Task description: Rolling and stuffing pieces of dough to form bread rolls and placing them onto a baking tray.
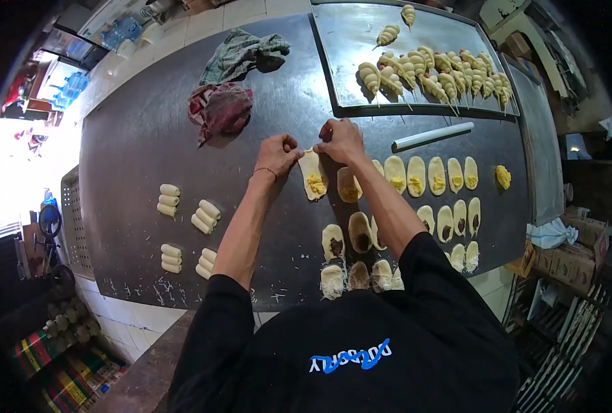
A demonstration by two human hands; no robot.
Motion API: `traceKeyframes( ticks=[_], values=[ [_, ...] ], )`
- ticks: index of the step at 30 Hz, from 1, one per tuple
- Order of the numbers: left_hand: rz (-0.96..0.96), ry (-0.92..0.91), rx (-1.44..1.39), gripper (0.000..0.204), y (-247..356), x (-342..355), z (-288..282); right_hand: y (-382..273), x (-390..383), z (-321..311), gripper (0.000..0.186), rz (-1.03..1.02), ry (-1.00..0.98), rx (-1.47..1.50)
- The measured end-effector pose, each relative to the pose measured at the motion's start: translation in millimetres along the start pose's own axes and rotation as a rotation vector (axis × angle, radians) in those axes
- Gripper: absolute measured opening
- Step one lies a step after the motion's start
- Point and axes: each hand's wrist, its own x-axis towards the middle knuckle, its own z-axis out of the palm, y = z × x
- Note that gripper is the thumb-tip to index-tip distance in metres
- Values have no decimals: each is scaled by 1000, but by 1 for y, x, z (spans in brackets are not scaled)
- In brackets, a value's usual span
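A flat oval of dough (311, 165) with yellow filling on its near part lies on the metal table, the leftmost of a row. My left hand (277, 155) pinches its far left corner between thumb and fingers. At the far right corner, my right hand (342, 142) has its fingers closed on the same dough edge. To the right runs a row of ovals with yellow filling (416, 176). Nearer to me are ovals with dark brown filling (333, 244) and ovals with white shreds (332, 281). My right forearm hides part of these rows.
Small rolled dough pieces (206, 216) sit in groups at the left. A white rod (433, 137) lies beyond the ovals, and a yellow lump (503, 177) at the right. The tray (333, 41) at the far right bears spiral dough on sticks. Crumpled cloths (222, 110) lie far left.
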Motion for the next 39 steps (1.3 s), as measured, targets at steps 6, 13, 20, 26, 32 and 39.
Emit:
traceKeyframes(
  ticks=[6,13,20,26,32,39],
  values=[
    [-151,-32,23,42,-3,24,-10,-14,11,-7,44,10,-142,23],
    [97,269,-26,22,2,-10,9,-14,-1,-1,37,-21,60,13],
    [430,168,102,24,-5,-129,40,30,-115,14,11,-567,95,64],
    [577,331,307,17,-2,-118,57,30,-119,42,10,-736,388,-26],
    [638,275,183,11,8,-139,62,41,-139,40,8,-711,249,133],
    [9,167,3,25,13,-71,45,17,-80,26,11,-364,138,25]
  ],
)
